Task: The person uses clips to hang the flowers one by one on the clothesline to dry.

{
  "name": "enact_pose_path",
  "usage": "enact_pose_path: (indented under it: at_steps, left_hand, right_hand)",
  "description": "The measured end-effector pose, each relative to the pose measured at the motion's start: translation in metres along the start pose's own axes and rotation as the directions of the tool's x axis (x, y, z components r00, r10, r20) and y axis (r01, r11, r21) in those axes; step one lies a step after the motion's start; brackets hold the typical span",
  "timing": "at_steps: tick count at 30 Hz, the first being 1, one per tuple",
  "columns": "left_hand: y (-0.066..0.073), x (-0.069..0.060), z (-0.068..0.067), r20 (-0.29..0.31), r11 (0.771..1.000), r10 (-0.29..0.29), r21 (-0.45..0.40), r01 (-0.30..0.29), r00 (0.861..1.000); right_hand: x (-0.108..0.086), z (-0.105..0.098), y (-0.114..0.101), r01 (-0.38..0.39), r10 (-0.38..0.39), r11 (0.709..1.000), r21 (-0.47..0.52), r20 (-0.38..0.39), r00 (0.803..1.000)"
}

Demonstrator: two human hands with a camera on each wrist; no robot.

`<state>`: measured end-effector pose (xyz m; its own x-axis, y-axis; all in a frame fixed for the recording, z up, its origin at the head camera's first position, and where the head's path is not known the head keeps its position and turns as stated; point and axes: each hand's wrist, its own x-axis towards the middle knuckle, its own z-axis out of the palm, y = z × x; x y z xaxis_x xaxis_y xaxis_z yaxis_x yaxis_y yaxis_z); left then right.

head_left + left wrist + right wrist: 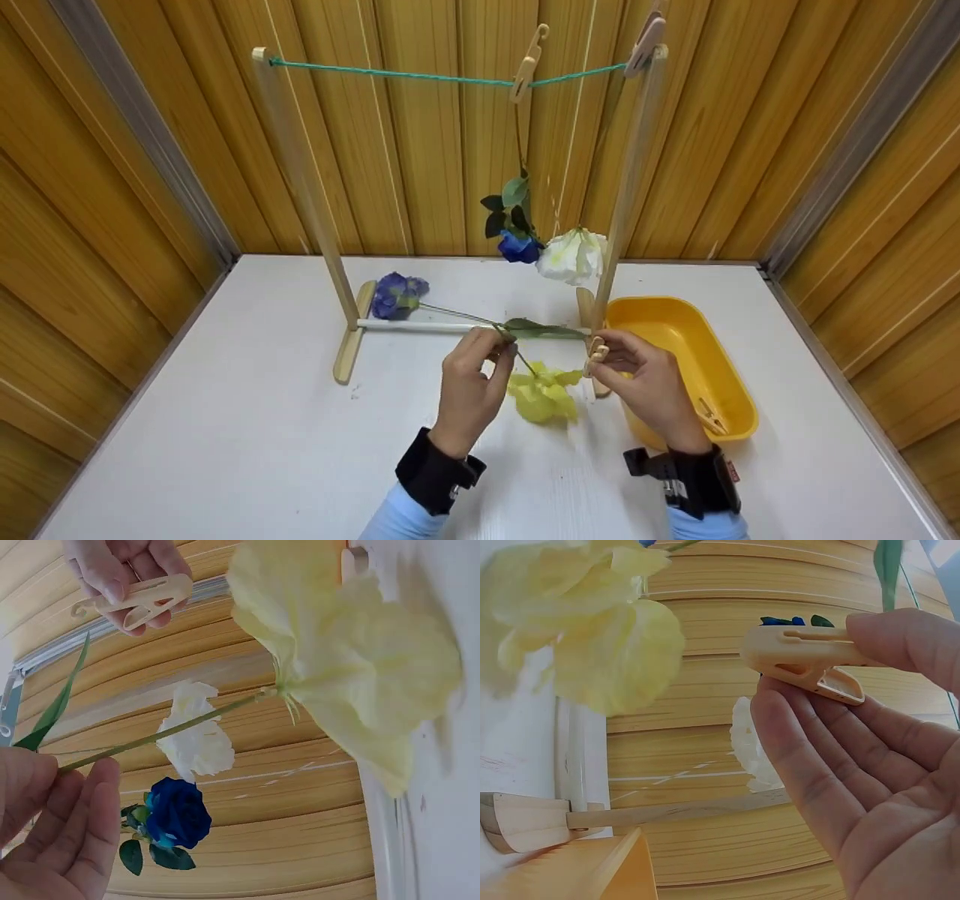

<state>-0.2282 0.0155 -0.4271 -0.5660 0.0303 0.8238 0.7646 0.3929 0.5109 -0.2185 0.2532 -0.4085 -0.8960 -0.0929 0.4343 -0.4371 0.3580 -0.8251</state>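
Observation:
My left hand [474, 382] pinches the green stem [169, 731] of a yellow flower [544, 397], whose bloom hangs down just above the table. A long green leaf [547, 330] stands out from near those fingers. In my right hand [649, 382] is a beige plastic clothespin [802, 652], gripped between thumb and fingers to the right of the yellow flower. A blue rose [519, 246] hangs bloom-down from a beige clothespin [527, 67] on the green cord [412, 75]. Beside it hangs a white flower [574, 256], below a pinkish clothespin [646, 45] at the cord's right end.
A purple flower [397, 295] lies behind my left hand, its stem stretching right. The wooden rack's left post [311, 187] and right post [630, 180] hold the cord. On the right stands a yellow basin [720, 360] with clothespins [711, 416] inside. Wood-patterned walls enclose the white table [225, 420].

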Motion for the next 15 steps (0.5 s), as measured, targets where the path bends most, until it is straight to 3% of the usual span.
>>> enact_pose_path:
  at_steps: [3,7,11,15]
  left_hand:
    - [-0.003,-0.005,0.0,-0.045,0.995,-0.095,-0.015,0.094,0.994]
    - [-0.008,-0.012,0.0,-0.093,0.97,-0.233,0.047,0.238,0.968]
    - [-0.015,-0.015,-0.001,-0.144,0.921,-0.336,0.158,0.357,0.931]
    - [-0.024,-0.018,-0.002,-0.172,0.856,-0.426,0.242,0.457,0.888]
  right_hand:
    - [0.0,0.0,0.001,0.002,-0.002,1.0,-0.007,0.003,1.0]
    - [0.0,0.001,0.002,0.016,-0.015,1.0,-0.006,0.006,1.0]
    - [0.0,0.001,0.002,0.031,-0.031,0.999,-0.008,0.011,0.999]
    - [0.001,0.002,0.002,0.034,-0.034,0.999,-0.007,0.014,0.999]
